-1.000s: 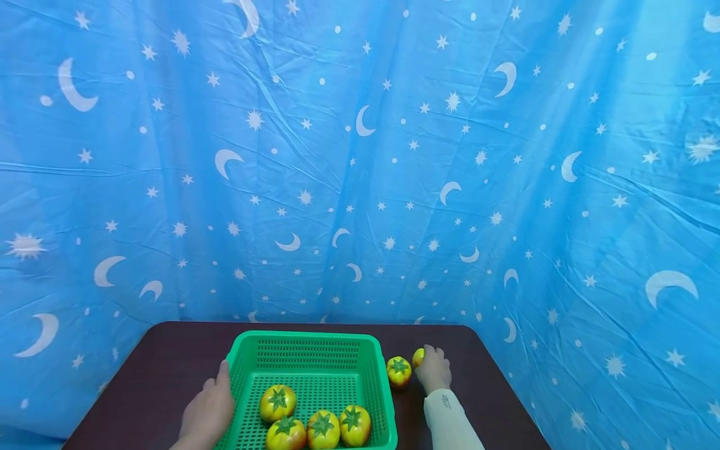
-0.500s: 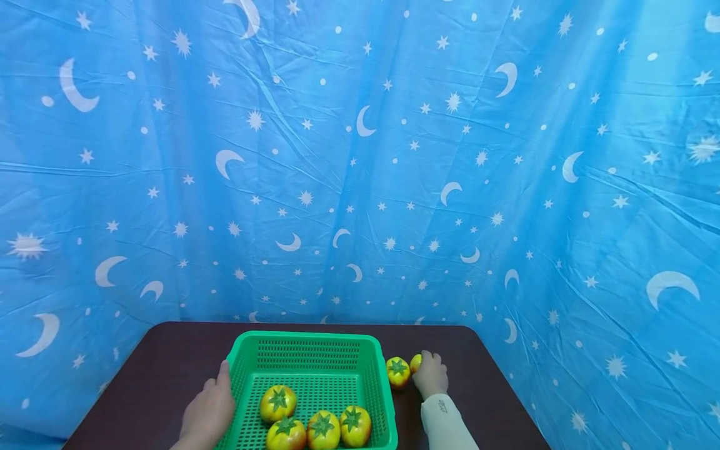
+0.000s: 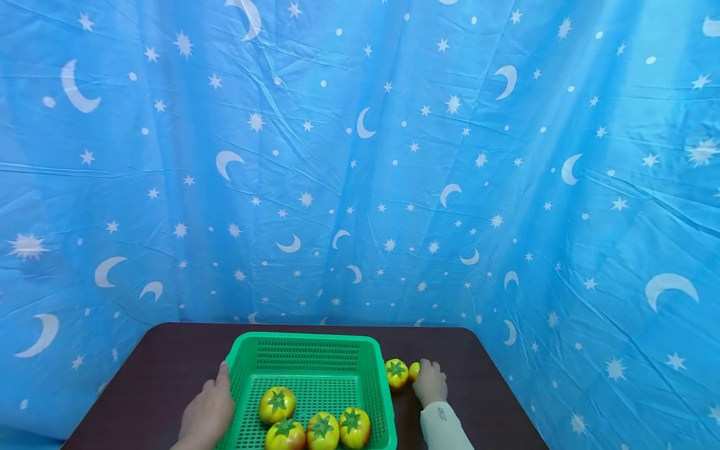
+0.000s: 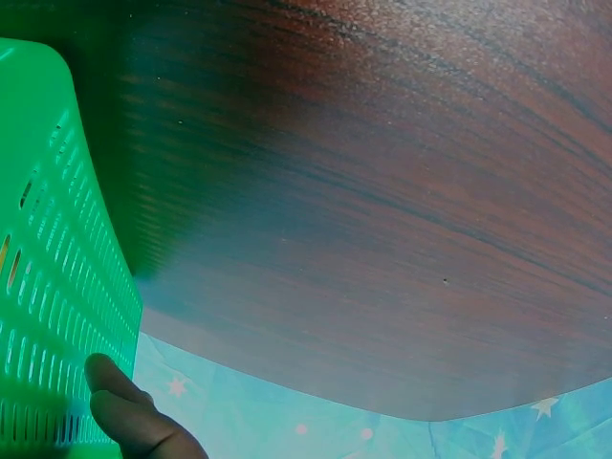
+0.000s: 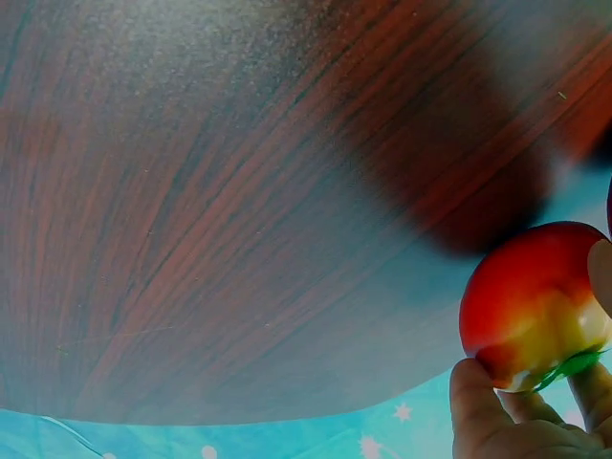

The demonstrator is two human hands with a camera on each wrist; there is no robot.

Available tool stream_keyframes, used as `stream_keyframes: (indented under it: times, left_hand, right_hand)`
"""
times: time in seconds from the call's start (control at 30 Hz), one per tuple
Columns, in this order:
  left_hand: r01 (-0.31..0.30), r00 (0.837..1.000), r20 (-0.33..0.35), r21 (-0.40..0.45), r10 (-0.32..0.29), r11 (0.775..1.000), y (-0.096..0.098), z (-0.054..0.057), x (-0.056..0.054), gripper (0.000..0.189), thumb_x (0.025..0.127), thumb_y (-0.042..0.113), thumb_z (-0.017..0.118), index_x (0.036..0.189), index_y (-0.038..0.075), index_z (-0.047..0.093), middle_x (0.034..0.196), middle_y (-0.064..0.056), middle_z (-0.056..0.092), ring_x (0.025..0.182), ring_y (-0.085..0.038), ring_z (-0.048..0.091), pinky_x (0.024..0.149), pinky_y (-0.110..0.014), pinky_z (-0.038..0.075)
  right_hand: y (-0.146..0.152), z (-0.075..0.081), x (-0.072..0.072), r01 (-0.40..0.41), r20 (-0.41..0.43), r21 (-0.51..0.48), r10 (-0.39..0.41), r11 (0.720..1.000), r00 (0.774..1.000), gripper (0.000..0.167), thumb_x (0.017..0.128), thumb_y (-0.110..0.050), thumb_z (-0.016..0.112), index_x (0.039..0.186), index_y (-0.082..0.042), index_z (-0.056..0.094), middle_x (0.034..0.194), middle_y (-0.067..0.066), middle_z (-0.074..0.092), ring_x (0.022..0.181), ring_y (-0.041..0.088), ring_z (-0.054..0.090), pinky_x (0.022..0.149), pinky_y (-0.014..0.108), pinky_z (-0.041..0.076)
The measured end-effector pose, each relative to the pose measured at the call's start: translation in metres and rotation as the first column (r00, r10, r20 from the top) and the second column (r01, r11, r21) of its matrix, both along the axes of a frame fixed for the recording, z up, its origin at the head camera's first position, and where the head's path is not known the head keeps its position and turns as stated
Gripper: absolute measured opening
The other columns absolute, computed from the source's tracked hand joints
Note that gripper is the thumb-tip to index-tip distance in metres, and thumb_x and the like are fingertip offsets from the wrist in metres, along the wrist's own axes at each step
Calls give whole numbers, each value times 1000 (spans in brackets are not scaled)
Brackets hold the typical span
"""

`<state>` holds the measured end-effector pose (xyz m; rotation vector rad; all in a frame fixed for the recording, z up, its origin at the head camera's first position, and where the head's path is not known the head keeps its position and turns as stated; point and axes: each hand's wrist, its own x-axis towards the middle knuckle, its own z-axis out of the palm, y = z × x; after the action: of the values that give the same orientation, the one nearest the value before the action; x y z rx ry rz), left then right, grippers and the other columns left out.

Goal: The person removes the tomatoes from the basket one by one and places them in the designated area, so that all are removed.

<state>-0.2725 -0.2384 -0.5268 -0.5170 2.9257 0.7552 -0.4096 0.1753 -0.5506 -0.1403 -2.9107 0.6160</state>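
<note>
"Green plastic first: what does the head view show us of the basket (image 3: 315, 337)?"

"It stands on the dark brown table (image 3: 185, 356), and we count four yellow-and-red tomatoes (image 3: 323, 431) inside, gathered toward the near end, their leafy green stars facing up."

"And the left hand (image 3: 208, 409)?"

"Against the basket's left side, one finger lying along the rim. Whether the hand is curled round it, we cannot tell."

"Where do we find the right hand (image 3: 432, 382)?"

"Right of the basket, gripping a small-looking, half-hidden tomato (image 3: 414, 372). Just left of that, a loose tomato (image 3: 396, 374) sits beside the basket's right wall. We also see a pale sleeve (image 3: 445, 428) on the right arm and a blue curtain (image 3: 337, 169) with white moons and stars behind."

"What does the left wrist view give us?"

"The slotted outer wall, fingertips (image 4: 100, 368) against it, with wood-grained tabletop alongside and curtain below."

"And the right wrist view?"

"We get the gripped tomato close up, red running into yellow, green calyx low down, fingers (image 5: 473, 402) holding it from below and from the right. Whether it touches the table, we cannot tell"
</note>
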Motion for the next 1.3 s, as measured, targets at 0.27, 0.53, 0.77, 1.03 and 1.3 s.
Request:
stream_keyframes:
  times: [0.27, 0.53, 0.77, 1.03, 1.3]
  left_hand:
    - [-10, 1000, -3, -1, 10, 1000, 0, -1, 0, 58, 104, 5, 41, 155, -11, 17, 98, -22, 57, 73, -24, 56, 62, -42, 48]
    - [0, 1000, -5, 7, 0, 1000, 0, -1, 0, 58, 105, 5, 40, 154, -12, 16, 100, -24, 57, 73, -24, 57, 63, -43, 49]
    - [3, 1000, -4, 6, -3, 1000, 1, 0, 1, 58, 104, 5, 40, 154, -12, 15, 100, -24, 57, 73, -24, 57, 62, -43, 49]
    - [11, 1000, 2, 16, -11, 1000, -1, 1, 1, 58, 105, 4, 39, 154, -13, 14, 97, -22, 56, 70, -24, 55, 60, -41, 47]
    - [18, 1000, 8, 20, -18, 1000, -1, 1, 1, 58, 105, 4, 39, 154, -13, 13, 98, -23, 57, 71, -24, 55, 61, -41, 47]
  right_hand:
    - [0, -7, -6, 22, -2, -5, -22, 1000, 1000, 48, 82, 2, 74, 128, 4, 61, 124, 30, 57, 101, 45, 58, 92, 61, 51]
    - [1, -8, -4, 22, -6, -19, -22, 1000, 1000, 47, 83, 2, 73, 129, 4, 61, 124, 30, 57, 101, 45, 58, 93, 61, 51]
    - [1, -2, -3, 23, 44, -25, -22, 999, 999, 50, 85, -5, 72, 132, 4, 58, 124, 31, 55, 101, 45, 57, 92, 61, 50]
    - [1, 4, 0, 19, 33, -43, -18, 999, 999, 45, 90, -13, 69, 129, 5, 59, 118, 31, 56, 99, 43, 56, 91, 61, 50]
    - [-2, 18, -3, 10, 39, -59, -8, 998, 999, 44, 96, -21, 62, 130, 7, 58, 124, 32, 53, 103, 44, 54, 94, 62, 49]
